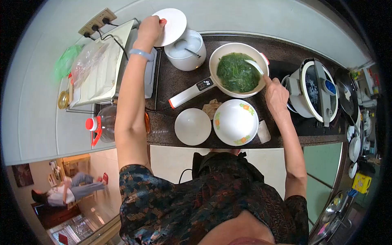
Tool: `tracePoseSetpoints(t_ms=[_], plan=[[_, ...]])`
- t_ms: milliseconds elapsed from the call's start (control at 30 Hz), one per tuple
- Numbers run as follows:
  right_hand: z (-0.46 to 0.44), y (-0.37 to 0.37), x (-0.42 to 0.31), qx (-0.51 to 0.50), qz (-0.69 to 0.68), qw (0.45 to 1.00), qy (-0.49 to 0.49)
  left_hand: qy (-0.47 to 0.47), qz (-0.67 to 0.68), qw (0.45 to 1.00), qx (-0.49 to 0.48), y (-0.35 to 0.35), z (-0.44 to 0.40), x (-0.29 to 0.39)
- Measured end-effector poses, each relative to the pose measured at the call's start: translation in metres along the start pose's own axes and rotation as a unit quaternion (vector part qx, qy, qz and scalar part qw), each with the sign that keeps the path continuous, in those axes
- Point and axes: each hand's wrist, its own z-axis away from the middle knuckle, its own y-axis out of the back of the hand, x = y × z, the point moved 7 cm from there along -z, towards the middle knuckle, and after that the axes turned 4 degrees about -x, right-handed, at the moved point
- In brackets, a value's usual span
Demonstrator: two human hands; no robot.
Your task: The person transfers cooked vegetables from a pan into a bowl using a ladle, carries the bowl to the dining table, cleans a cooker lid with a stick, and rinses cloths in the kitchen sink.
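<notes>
My left hand (pixel 149 31) is closed around the red knob of a round white lid (pixel 174 27), which is held up tilted beside a small white pot (pixel 184 61). A spoon (pixel 191 52) rests in that pot's cloudy whitish contents. My right hand (pixel 277 96) grips a white spoon-like utensil (pixel 255 65), its head dipping into cooked leafy greens (pixel 237 74). The greens sit in liquid in a white electric pan (pixel 217 54), whose long handle with a lit display points to the lower left. What shape the utensil's head has is partly hidden.
A white bowl (pixel 192 126) and a flower-patterned plate (pixel 235 122) stand at the counter's front edge. On the right is a lidded cooker (pixel 312 92); on the left, an oil bottle (pixel 107 124) and a rack (pixel 102 73). A person (pixel 67 190) sits in the background.
</notes>
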Motion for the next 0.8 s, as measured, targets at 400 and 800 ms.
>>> tracePoseSetpoints(t_ms=[400,800], plan=[[-0.009,-0.008,-0.018,-0.079,-0.171,0.978,0.092,0.011,0.142,0.990,0.007,0.054,0.247,0.067],[0.010,-0.012,0.003,-0.218,-0.043,0.974,-0.041,0.105,0.194,0.970,-0.106,-0.060,0.363,0.118]])
